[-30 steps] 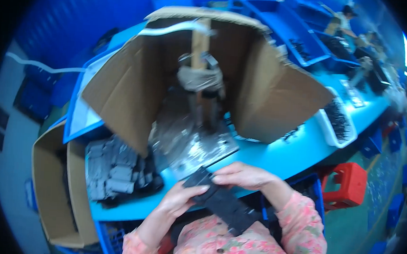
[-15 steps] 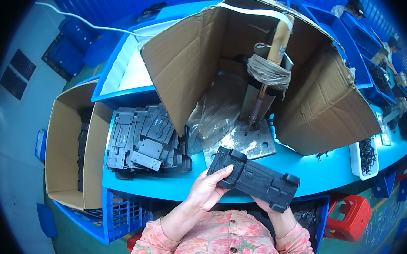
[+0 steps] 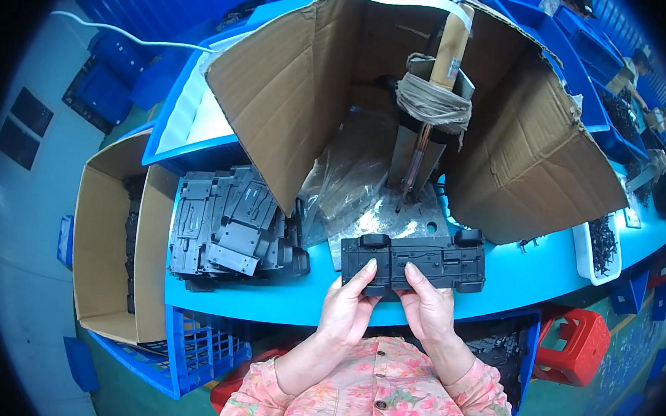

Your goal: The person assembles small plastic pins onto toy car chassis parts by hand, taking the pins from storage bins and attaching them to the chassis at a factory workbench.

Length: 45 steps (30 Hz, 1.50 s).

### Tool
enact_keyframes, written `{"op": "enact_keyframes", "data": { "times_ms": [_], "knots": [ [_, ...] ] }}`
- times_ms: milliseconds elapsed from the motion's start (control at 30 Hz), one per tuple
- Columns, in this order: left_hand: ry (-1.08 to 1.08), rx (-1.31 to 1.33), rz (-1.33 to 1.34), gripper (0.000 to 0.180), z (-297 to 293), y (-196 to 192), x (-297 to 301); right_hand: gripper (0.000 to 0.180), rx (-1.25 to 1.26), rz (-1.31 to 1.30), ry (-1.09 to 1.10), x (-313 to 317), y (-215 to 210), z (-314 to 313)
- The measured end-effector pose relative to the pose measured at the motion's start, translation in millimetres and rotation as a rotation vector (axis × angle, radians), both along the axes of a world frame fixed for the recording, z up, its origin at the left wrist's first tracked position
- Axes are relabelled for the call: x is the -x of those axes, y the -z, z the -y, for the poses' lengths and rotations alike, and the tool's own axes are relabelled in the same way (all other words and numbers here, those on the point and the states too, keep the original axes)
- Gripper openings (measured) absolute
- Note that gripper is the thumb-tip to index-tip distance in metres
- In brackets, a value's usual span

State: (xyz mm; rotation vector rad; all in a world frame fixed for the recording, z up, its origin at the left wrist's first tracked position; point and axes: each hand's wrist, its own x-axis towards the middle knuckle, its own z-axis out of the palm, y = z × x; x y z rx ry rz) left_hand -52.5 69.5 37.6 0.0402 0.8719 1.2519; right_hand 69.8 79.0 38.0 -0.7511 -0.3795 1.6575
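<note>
Blk plastic chassis (image 3: 429, 256) w/ small wheels is at the near side of the tbl, in front of the person's body, long side running L to R. Can't tell if it touches anything below. Both hands have it: L hand (image 3: 347, 308) grips the near edge L of the middle, thumb on top, fingers mostly hidden underneath; R hand (image 3: 427, 309) grips the same edge just beside it, thumb also on top. Both grips narrow, closed on the chassis.

Just beyond it, a metal plate (image 3: 420, 219) w/ a hole lies on the blue tbl (image 3: 320, 295), w/ crinkled clear plastic (image 3: 355, 163) to its far L. Above the plate, a tool w/ a wooden handle (image 3: 451, 51) slants down to a coppery rod (image 3: 418, 156), grey cloth (image 3: 433, 102) wound round the mount. Bent cardboard (image 3: 538, 163) stands round the setup L, R & far side.

L of the chassis, near side: messy pile of blk parts (image 3: 233, 221), similar look. Farther L, open carton (image 3: 100, 270) w/ dark stuff inside; blue crate (image 3: 207, 341) beside it, under tbl edge. R end of tbl: white tray (image 3: 583, 258) of small blk bits. Red stool (image 3: 580, 349) near R, below tbl. Far R: blue bins & other ppl, small & partly cut off.
</note>
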Motion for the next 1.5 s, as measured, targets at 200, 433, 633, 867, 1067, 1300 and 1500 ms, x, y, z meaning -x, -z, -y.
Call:
{"op": "enact_keyframes", "data": {
  "times_ms": [200,433,633,867,1067,1300,1500],
  "knots": [
    [0.025,-0.041,0.020,0.022,1,-1,1,0.028,-0.025,-0.007,-0.002,0,1,-1],
    [0.096,-0.138,0.104,0.020,5,5,15,0.032,0.004,-0.016,-0.033,-6,-3,-5],
    [0.077,-0.066,0.005,0.023,-2,-5,12,0.029,0.002,0.014,-0.144,-9,-6,-5],
    [0.074,-0.014,-0.059,0.024,-5,-2,12,0.029,0.044,0.028,-0.157,-11,-4,-7],
    [0.116,-0.026,-0.105,0.024,-8,-6,14,0.029,0.030,0.079,-0.117,-12,-4,-6],
    [0.110,-0.064,-0.153,0.022,-10,-8,16,0.030,0.121,0.164,-0.277,-24,-7,-8],
    [0.101,-0.051,-0.176,0.022,-11,-2,16,0.031,0.151,0.176,-0.300,-26,-9,-10]
  ]
}}
